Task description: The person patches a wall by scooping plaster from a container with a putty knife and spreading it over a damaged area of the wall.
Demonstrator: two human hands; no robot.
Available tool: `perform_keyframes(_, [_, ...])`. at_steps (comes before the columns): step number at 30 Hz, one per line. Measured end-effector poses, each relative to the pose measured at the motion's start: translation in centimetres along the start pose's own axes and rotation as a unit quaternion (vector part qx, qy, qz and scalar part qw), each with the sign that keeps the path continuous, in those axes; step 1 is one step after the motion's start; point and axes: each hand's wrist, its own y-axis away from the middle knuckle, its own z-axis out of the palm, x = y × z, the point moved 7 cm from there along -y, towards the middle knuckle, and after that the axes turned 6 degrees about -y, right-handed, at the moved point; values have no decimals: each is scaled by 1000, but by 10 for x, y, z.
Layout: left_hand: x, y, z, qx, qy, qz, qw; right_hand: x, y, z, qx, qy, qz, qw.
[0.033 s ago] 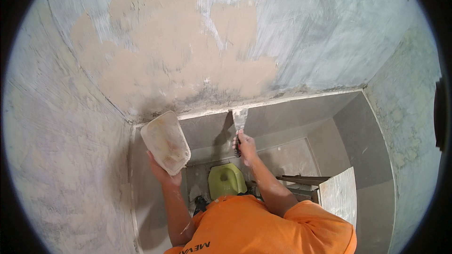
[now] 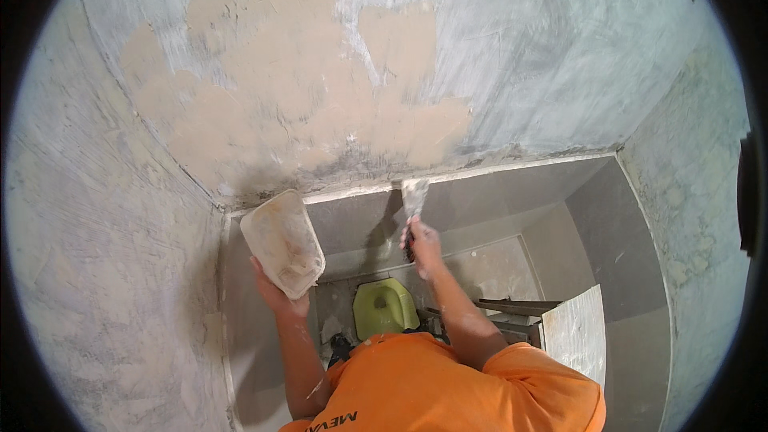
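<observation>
My left hand (image 2: pixel 282 298) grips the underside and near edge of a pale plastic tub (image 2: pixel 282 238), which is tilted and smeared inside with beige putty. In my closed right hand (image 2: pixel 423 246) is a putty knife (image 2: pixel 415 194) with a dark handle and a wide, putty-coated blade. The blade points away from me, near the ledge (image 2: pixel 464 173) that runs along the top of the grey tiles. Above that ledge rises a plastered wall (image 2: pixel 512 56) with a large beige putty patch (image 2: pixel 296 104).
A yellow-green squat toilet (image 2: pixel 384 306) is set in the floor below my hands. At my right stand a whitish board (image 2: pixel 578 332) and dark bars (image 2: pixel 516 306). Rough side walls (image 2: pixel 88 216) close in on the left and right.
My right hand and the putty knife have shifted slightly to the right and away from me. My left hand and the tub have hardly moved.
</observation>
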Motion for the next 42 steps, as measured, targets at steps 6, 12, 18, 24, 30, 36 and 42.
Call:
perform_keyframes(6, [-6, 2, -9, -49, 27, -16, 998, -164, -15, 30, -4, -25, -211, 977])
perform_keyframes(12, [8, 1, -24, -27, 15, -2, 1000, -120, -30, 80, -15, -157, -107, 982])
perform_keyframes(18, [16, -4, -28, -23, 0, 16, 1000, 38, -12, 100, -83, -60, 62, 993])
perform_keyframes(24, [15, -12, -26, -63, 26, -3, 998, 28, 18, 79, -59, 7, 46, 997])
perform_keyframes(30, [23, -2, -38, -16, 9, 40, 999, -133, -12, 77, -7, -130, -142, 981])
perform_keyframes(36, [51, 4, -47, -57, 61, 30, 996, -86, -29, 131, -49, -196, -117, 972])
perform_keyframes(42, [62, -1, -52, -1, 4, 49, 999, 74, 6, 157, -110, -40, 64, 991])
